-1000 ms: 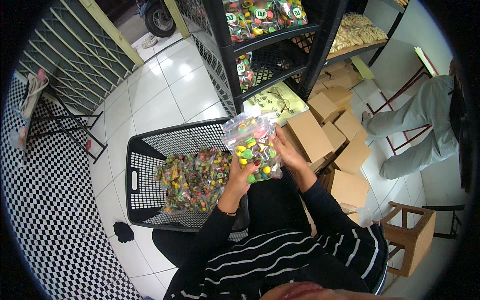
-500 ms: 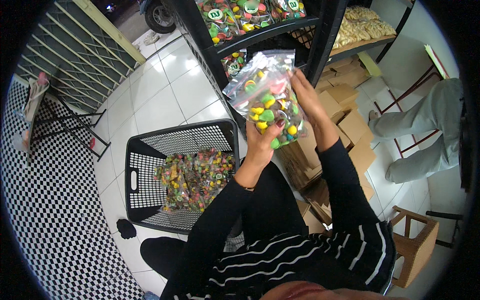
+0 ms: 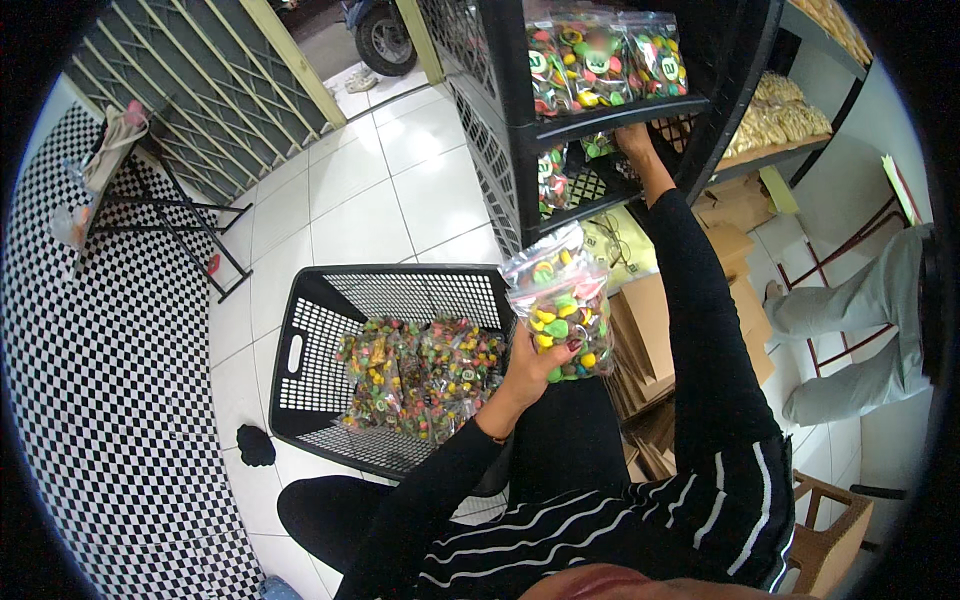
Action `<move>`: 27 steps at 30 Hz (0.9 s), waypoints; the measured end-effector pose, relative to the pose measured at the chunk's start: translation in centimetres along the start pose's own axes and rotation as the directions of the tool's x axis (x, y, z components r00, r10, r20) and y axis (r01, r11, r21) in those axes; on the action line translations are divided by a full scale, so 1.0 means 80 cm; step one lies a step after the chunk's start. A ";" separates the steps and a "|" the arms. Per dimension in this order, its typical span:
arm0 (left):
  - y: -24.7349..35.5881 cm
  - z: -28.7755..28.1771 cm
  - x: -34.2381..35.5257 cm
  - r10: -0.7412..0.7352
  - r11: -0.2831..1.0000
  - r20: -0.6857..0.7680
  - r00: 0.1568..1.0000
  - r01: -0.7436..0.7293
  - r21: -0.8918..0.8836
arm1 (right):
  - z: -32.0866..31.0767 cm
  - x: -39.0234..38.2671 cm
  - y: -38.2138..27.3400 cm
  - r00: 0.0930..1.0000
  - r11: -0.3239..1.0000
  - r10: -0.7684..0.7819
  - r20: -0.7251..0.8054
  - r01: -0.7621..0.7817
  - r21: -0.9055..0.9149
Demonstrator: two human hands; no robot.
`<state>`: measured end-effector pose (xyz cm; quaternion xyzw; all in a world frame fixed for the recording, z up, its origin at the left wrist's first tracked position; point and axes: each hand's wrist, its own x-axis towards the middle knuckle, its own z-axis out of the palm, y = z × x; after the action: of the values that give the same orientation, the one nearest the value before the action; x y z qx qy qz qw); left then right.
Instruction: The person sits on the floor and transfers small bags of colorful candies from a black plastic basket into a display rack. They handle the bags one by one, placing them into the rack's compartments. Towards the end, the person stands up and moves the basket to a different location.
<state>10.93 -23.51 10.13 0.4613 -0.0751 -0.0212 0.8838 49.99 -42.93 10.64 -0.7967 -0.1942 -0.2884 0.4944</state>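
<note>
My left hand (image 3: 530,368) grips a clear zip bag of multicoloured candies (image 3: 566,312) above my lap, beside a black perforated basket (image 3: 287,365) holding several similar bags (image 3: 420,375). My right hand (image 3: 636,150) reaches into the lower level of the black plastic rack (image 3: 625,118), beside another candy bag (image 3: 598,148); its fingertips are mostly hidden by the shelf edge, so its grip cannot be made out. More candy bags with round labels (image 3: 600,70) fill the level above, and others (image 3: 550,190) stand at the lower left.
Cardboard pieces (image 3: 640,340) lie right of me. A person's grey-trousered legs (image 3: 855,310) are at the right, near a wicker stool (image 3: 825,530). A folding table (image 3: 120,200) stands left, a shelf of pale snack bags (image 3: 775,120) behind, and a scooter wheel (image 3: 385,45) shows through the doorway.
My right hand has left the held bag and moved up into the rack. My left hand, still holding the bag, rose and then lowered.
</note>
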 end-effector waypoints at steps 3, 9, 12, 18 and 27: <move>-0.002 -0.023 -0.004 -0.056 0.998 -0.017 0.998 0.056 0.019 | 0.044 0.009 -0.004 0.987 0.983 -0.010 0.163 -0.020 0.184; -0.007 -0.023 -0.004 -0.060 0.997 -0.050 0.997 0.062 0.035 | 0.078 0.003 0.009 0.967 0.950 0.020 0.255 -0.098 0.296; -0.008 -0.026 -0.006 -0.079 0.995 -0.081 0.994 0.084 0.056 | 0.087 -0.003 0.007 0.961 0.950 0.040 0.272 -0.121 0.287; -0.022 -0.008 0.011 -0.093 0.994 -0.022 0.995 0.094 0.063 | 0.054 0.011 0.051 0.969 0.991 0.130 0.210 -0.126 -0.034; 0.003 -0.009 0.043 -0.005 0.997 -0.036 0.999 0.008 0.071 | -0.065 -0.122 -0.179 0.787 0.855 0.125 0.605 -0.395 0.336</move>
<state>14.43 -23.17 10.28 0.4930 -0.0584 -0.0132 0.8680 32.71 -41.60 15.74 -0.7298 -0.2767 0.0845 0.6194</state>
